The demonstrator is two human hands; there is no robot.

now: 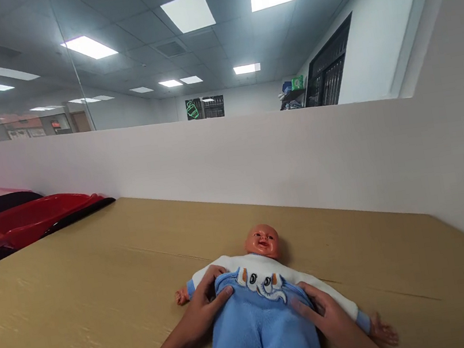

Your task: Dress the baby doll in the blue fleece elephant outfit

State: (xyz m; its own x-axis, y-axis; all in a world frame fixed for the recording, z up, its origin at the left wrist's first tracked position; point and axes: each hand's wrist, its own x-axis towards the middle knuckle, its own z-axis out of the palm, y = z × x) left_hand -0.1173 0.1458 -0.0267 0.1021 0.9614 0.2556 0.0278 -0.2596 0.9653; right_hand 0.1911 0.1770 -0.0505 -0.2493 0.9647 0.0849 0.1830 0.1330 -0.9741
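A baby doll (263,241) lies on its back, head away from me and arms stretched out to both sides. It wears a white top (311,279) with blue cuffs and fuzzy blue pants (255,327) with an animal face stitched at the waist. My left hand (207,302) grips the pants' waistband at the left side, thumb on the front. At the opposite hip, my right hand (324,311) holds the waistband, its thumb over the blue cloth. The doll's feet are out of the frame.
A broad tan surface (100,281) lies under the doll. At the far left a red plastic tub (46,213) rests beside black and pink items. Behind stands a white wall (229,157) with a wide window (152,104) above it.
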